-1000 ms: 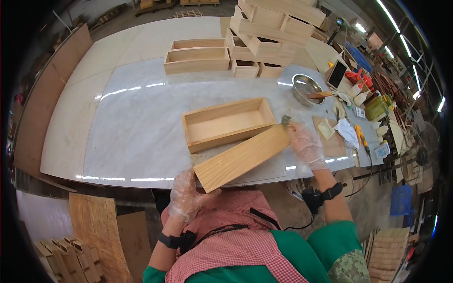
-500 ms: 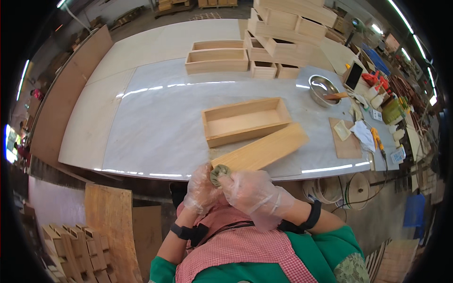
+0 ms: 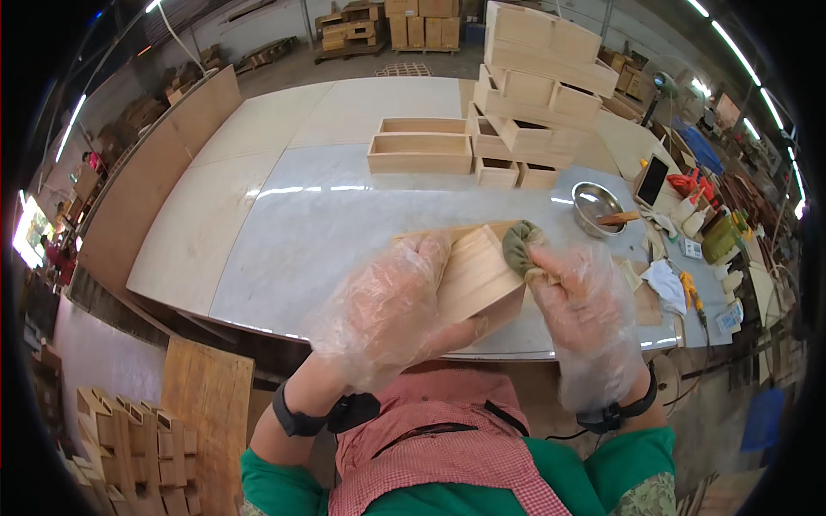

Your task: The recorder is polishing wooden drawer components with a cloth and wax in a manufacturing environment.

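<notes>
My left hand (image 3: 383, 301), in a clear plastic glove, grips a pale box-like wooden piece (image 3: 477, 277) raised and tilted in front of me. Its fingers wrap the near left side, and two faces of the piece show. In my gloved right hand (image 3: 585, 297) is a bunched green cloth pad (image 3: 517, 248), pressed against the piece's upper right edge. Behind the piece, the yellowish rim of a wooden box (image 3: 460, 230) peeks out; my hands and the raised piece hide most of it.
Wooden boxes (image 3: 420, 155) and a tall stack of boxes (image 3: 542, 86) stand at the back. To the right are a metal bowl (image 3: 594, 206) with a wooden-handled brush, a phone (image 3: 651, 179), a white cloth (image 3: 665, 285) and several bottles. More wooden pieces (image 3: 133, 447) lie stacked lower left.
The wooden piece that lay slanted beside the box is now lifted and tilted in my left hand. My hands have moved apart and forward; the green pad is now against the piece.
</notes>
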### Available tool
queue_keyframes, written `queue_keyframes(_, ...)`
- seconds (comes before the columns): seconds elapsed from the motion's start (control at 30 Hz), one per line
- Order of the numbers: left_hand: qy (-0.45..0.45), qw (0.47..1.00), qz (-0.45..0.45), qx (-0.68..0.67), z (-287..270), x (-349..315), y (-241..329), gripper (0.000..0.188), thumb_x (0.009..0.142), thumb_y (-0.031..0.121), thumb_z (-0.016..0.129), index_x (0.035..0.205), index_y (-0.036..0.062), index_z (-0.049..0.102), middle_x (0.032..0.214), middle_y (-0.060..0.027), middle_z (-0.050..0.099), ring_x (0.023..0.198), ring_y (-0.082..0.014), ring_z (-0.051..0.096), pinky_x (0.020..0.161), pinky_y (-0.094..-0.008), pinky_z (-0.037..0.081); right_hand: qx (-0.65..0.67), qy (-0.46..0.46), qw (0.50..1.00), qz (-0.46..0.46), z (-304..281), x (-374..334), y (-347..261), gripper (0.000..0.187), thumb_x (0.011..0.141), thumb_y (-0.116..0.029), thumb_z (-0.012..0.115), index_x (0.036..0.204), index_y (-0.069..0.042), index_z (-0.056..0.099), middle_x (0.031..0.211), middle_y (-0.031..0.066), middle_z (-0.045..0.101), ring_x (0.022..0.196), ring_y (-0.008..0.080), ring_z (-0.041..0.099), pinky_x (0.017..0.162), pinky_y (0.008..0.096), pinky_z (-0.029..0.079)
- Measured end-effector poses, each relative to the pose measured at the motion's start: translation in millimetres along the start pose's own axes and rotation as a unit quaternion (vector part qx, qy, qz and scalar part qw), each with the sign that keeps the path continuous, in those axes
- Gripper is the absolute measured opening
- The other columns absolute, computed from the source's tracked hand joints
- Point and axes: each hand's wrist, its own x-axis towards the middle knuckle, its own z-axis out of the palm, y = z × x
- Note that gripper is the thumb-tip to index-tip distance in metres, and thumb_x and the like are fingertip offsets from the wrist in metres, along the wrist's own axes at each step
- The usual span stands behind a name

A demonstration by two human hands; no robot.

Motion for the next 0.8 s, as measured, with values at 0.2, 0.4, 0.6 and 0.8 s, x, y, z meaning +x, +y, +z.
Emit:
queue_keyframes(0.2, 0.143, 0.966, 0.094, -0.194, 71.2, 38.4, -25.1, 0.088, 0.066, 0.035, 0.083, 0.137, 0.0008, 0.043, 0.123, -0.0197, 0.056, 0.111, -0.0341, 0.057, 0.093, -0.039, 0.048, -0.113, -0.04, 0.991, 0.051, -9.8, 9.9, 49.5, 0.025, 0.086, -0.016, 0.064, 0.11, -0.011, 0.065, 0.086, 0.01, 0.059, 0.083, 0.0301, 0.058, 0.071, 0.0395, 0.048)
queue_keyframes(0.4, 0.14, 0.963, 0.071, -0.22, 92.0, 48.9, -4.0, 0.083, 0.066, 0.031, 0.084, 0.131, -0.0016, 0.044, 0.106, -0.018, 0.062, 0.098, -0.0321, 0.061, 0.085, -0.0397, 0.049, -0.183, -0.055, 0.969, -0.158, -15.0, 12.3, 56.2, 0.017, 0.083, -0.017, 0.062, 0.099, -0.011, 0.063, 0.08, 0.0103, 0.057, 0.074, 0.0294, 0.057, 0.063, 0.0406, 0.046)
queue_keyframes(0.6, 0.131, 0.953, 0.107, -0.25, 92.8, 53.5, -10.1, 0.071, 0.068, 0.032, 0.083, 0.122, -0.002, 0.051, 0.1, -0.0153, 0.065, 0.091, -0.0302, 0.063, 0.081, -0.0384, 0.049, -0.147, -0.142, 0.974, -0.102, -12.4, 30.4, 76.0, 0.015, 0.084, -0.014, 0.06, 0.098, -0.01, 0.062, 0.083, 0.0094, 0.061, 0.075, 0.0272, 0.059, 0.065, 0.0378, 0.049)
queue_keyframes(0.8, 0.178, 0.927, 0.141, -0.297, 115.3, 63.0, -19.2, 0.066, 0.068, 0.044, 0.08, 0.107, -0.0047, 0.058, 0.086, -0.0216, 0.065, 0.077, -0.0383, 0.063, 0.068, -0.0419, 0.051, 0.021, -0.126, 0.983, -0.13, 12.4, 24.6, 66.3, 0.011, 0.086, -0.013, 0.058, 0.096, -0.009, 0.062, 0.079, 0.0101, 0.06, 0.073, 0.0289, 0.059, 0.063, 0.0392, 0.049)
